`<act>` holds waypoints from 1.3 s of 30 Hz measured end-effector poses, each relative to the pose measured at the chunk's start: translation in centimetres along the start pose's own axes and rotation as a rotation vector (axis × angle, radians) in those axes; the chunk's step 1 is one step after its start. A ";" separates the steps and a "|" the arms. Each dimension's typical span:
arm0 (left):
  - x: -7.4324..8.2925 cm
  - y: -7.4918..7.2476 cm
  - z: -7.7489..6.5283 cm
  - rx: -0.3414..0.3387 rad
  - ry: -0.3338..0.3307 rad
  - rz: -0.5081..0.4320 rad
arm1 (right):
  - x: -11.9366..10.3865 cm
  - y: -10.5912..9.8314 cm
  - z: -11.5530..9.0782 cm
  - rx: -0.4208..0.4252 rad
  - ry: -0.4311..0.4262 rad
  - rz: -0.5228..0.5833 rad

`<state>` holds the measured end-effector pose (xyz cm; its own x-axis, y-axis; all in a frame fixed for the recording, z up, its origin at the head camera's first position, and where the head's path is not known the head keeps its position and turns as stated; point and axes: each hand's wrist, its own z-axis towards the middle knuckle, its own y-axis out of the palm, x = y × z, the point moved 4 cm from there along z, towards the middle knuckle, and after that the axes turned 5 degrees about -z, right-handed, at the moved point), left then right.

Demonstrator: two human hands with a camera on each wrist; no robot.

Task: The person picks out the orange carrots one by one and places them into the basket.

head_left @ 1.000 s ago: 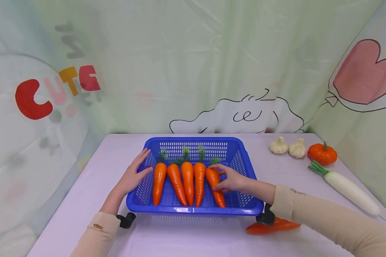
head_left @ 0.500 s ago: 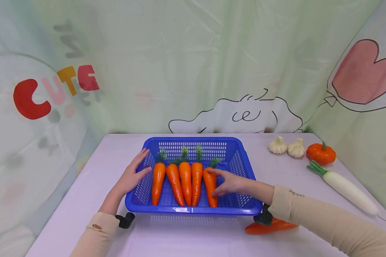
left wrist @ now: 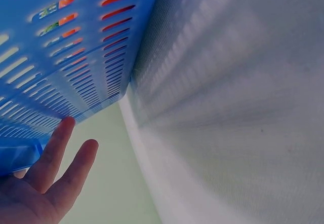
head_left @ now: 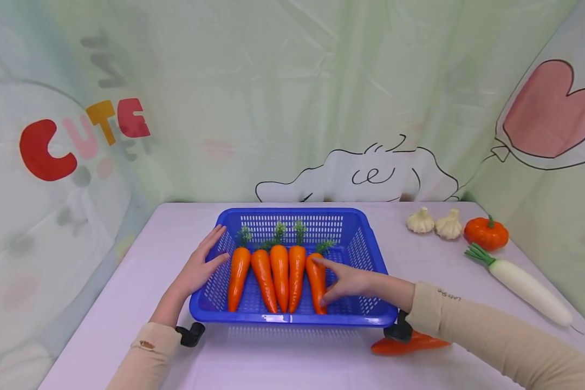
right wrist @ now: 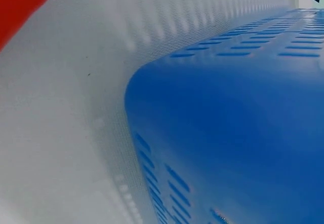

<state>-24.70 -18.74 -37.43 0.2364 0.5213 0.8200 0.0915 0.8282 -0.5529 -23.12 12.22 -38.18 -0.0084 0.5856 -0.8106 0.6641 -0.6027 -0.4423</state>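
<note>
A blue plastic basket (head_left: pixel 292 319) holds several orange carrots in a row, green tops toward the back wall. My left hand (head_left: pixel 198 269) rests at the basket's left rim, fingers extended and thumb over the edge; in the left wrist view, fingers of that left hand (left wrist: pixel 58 173) stand beside the slotted side wall. Inside the basket, my right hand (head_left: pixel 348 279) touches the rightmost carrot (head_left: pixel 317 281), index finger near its top and thumb near its lower end, spread wide apart. The right wrist view shows the basket's outer corner (right wrist: pixel 212 112) but not the hand.
Another long orange-red carrot (head_left: pixel 387 346) lies on the table in front of the basket's right corner, partly covered by the right wrist camera and sleeve. Two garlic bulbs (head_left: pixel 448 225), a small orange pumpkin (head_left: pixel 486 234) and a white radish (head_left: pixel 526 290) lie to the right.
The rightmost carrot has swung from slanting to nearly straight, its tip shifting left toward the others. My right hand has moved slightly left and its fingers have spread; my left hand stays put.
</note>
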 end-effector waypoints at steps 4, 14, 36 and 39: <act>-0.1 -0.1 0.0 -0.002 0.001 0.001 | 0.0 0.0 0.0 0.029 0.020 0.007; -0.1 -0.1 0.0 -0.046 0.026 0.022 | -0.1 0.0 0.0 0.053 0.017 0.008; 4.1 -0.4 -1.4 -0.036 0.003 -0.083 | -0.6 -1.1 -0.9 0.198 -0.157 -0.050; 3.9 -0.6 -1.5 -0.029 0.002 -0.091 | -1.0 -1.1 -1.4 0.192 -0.194 -0.027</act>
<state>-22.40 -17.46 -34.11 0.2280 0.4433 0.8669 0.1404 0.8661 -0.4798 -22.83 13.08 -36.34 -0.1798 0.4993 -0.8476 0.5083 -0.6905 -0.5146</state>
